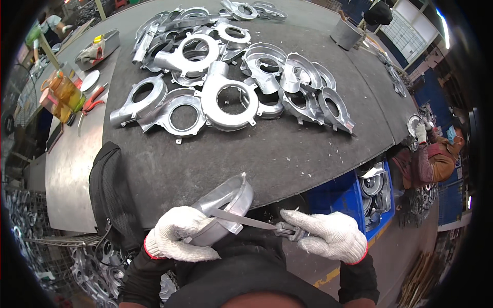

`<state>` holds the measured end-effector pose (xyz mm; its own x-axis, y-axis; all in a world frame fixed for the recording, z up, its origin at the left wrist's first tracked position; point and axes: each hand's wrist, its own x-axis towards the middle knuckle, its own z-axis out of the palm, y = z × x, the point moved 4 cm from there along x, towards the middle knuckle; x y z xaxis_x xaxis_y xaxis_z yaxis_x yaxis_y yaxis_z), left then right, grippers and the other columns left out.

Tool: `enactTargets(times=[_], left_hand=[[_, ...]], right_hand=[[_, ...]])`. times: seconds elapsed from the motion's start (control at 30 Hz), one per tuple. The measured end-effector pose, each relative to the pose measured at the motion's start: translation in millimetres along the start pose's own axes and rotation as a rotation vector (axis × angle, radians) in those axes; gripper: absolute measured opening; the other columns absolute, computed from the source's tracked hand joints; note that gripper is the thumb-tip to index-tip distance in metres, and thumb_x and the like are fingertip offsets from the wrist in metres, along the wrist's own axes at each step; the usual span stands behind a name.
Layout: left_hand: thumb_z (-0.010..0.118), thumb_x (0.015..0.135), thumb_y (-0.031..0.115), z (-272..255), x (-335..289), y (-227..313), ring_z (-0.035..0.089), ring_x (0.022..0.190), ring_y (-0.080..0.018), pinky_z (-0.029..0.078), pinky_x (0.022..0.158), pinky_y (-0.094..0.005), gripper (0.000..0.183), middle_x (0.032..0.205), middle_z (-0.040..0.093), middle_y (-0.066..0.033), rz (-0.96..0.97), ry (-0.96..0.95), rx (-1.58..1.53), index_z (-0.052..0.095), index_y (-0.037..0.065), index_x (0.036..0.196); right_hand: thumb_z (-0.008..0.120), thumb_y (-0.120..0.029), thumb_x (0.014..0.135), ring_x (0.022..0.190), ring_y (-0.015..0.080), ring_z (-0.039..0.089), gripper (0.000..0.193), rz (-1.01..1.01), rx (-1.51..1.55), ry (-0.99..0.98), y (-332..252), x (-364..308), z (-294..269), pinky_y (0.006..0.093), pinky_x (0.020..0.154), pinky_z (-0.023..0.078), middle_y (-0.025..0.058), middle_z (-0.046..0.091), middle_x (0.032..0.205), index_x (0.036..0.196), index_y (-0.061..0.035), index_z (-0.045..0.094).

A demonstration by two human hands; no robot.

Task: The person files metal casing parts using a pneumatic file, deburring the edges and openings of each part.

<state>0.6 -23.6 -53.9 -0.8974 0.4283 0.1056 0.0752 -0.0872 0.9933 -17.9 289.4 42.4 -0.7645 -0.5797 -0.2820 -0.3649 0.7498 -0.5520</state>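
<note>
My left hand (pixel 182 233), in a white knit glove with a red cuff, grips a silvery cast-metal blower housing (pixel 240 197), tilted over the table's near edge. Gloved the same way, my right hand (pixel 336 237) is closed around the handle end of a flat file (pixel 251 222). The file's narrow grey blade points left and lies across the housing's rim, close to my left fingers. Part of the handle is hidden by my right fingers. Beyond both hands, a pile of similar housings (pixel 231 119) rests on the dark tabletop (pixel 205 161).
A black mesh-backed item (pixel 110 185) hangs at the table's left corner. Further left are red-handled pliers (pixel 92 104) and a jug of yellow liquid (pixel 67 88). A blue bin (pixel 354 197) of metal parts stands right, near a seated co-worker (pixel 436 161). A grey bucket (pixel 346 33) stands far right.
</note>
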Motion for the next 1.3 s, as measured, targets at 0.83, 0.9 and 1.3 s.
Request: enactTargets(times=[0.83, 0.9, 1.3], left_hand=[[0.081, 0.087, 0.035, 12, 5, 23, 0.072, 0.075, -0.0256, 0.056, 0.073, -0.0367, 0.049, 0.082, 0.073, -0.0096, -0.283, 0.098, 0.369, 0.068, 0.007, 0.126], [0.082, 0.088, 0.032, 12, 4, 14, 0.07, 0.074, -0.0203, 0.055, 0.07, -0.0342, 0.061, 0.082, 0.073, -0.0076, -0.332, 0.048, 0.144, 0.061, 0.008, 0.14], [0.071, 0.092, 0.008, 20, 3, 25, 0.063, 0.074, -0.0131, 0.052, 0.068, -0.0251, 0.03, 0.091, 0.067, -0.0053, -0.481, 0.152, 0.034, 0.06, 0.0, 0.119]], right_hand=[[0.065, -0.041, 0.098, 0.061, 0.0252, 0.069, 0.065, 0.086, 0.169, -0.203, -20, 17, 29, 0.0355, 0.057, 0.056, 0.0084, 0.065, 0.072, 0.157, -0.0303, 0.041], [0.051, -0.04, 0.107, 0.071, 0.0186, 0.069, 0.063, 0.223, 0.694, -0.563, -12, 20, 34, 0.0329, 0.071, 0.057, 0.0064, 0.064, 0.079, 0.163, -0.026, 0.029], [0.083, -0.035, 0.077, 0.062, 0.0303, 0.069, 0.071, 0.029, -0.261, 0.071, -47, 16, 32, 0.0395, 0.054, 0.055, 0.008, 0.069, 0.079, 0.143, -0.0222, 0.06]])
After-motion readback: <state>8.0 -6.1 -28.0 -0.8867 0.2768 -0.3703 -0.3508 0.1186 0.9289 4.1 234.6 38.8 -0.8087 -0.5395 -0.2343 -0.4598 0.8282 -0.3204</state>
